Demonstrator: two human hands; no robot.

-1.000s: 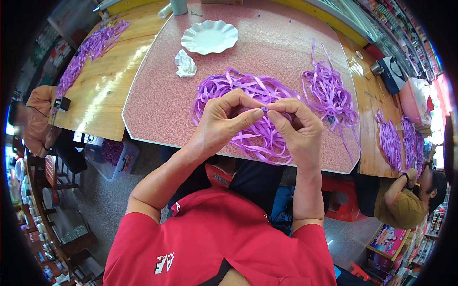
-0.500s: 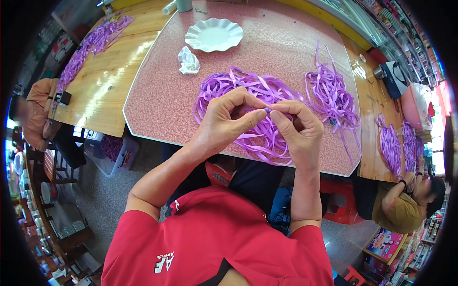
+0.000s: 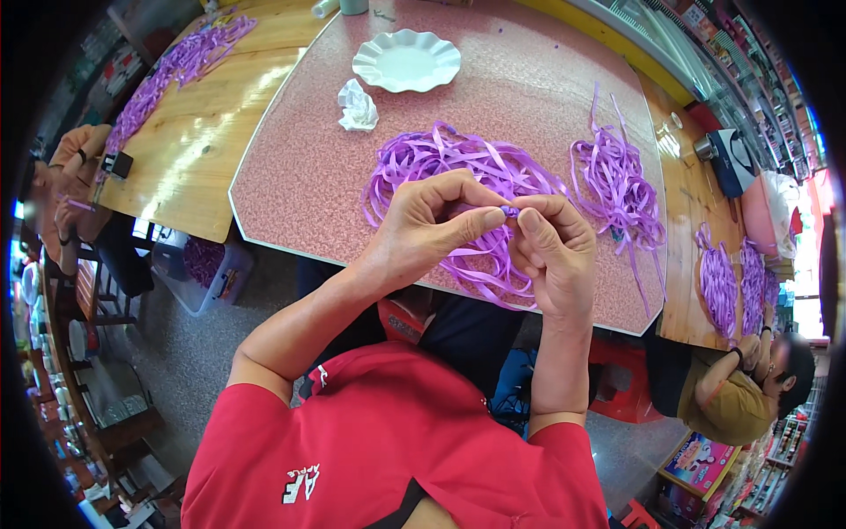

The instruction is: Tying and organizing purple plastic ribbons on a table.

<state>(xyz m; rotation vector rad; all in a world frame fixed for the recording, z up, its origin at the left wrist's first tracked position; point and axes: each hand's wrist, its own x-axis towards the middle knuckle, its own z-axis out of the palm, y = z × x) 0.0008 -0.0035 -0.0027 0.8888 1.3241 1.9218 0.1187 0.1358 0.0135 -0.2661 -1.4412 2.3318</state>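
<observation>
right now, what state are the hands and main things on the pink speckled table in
Small purple ribbon piece: bunched, held between both hands
Left hand: thumb and forefinger pinched on that piece
Right hand: fingers bent, pinching its right end
Large purple ribbon heap: loosely looped, partly hidden
Smaller purple ribbon bundle: looped, strands trailing
Scalloped white plate: face up
White tissue: crumpled

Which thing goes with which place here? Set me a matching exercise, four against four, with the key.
Things:
1. wavy-edged plate
2. crumpled white paper
3. smaller ribbon heap
4. small purple piece

Places:
A. toward the pink table's right edge
B. between left hand and right hand
C. just beyond the paper
D. just nearer than the plate

Pairs: 1-C, 2-D, 3-A, 4-B
</observation>
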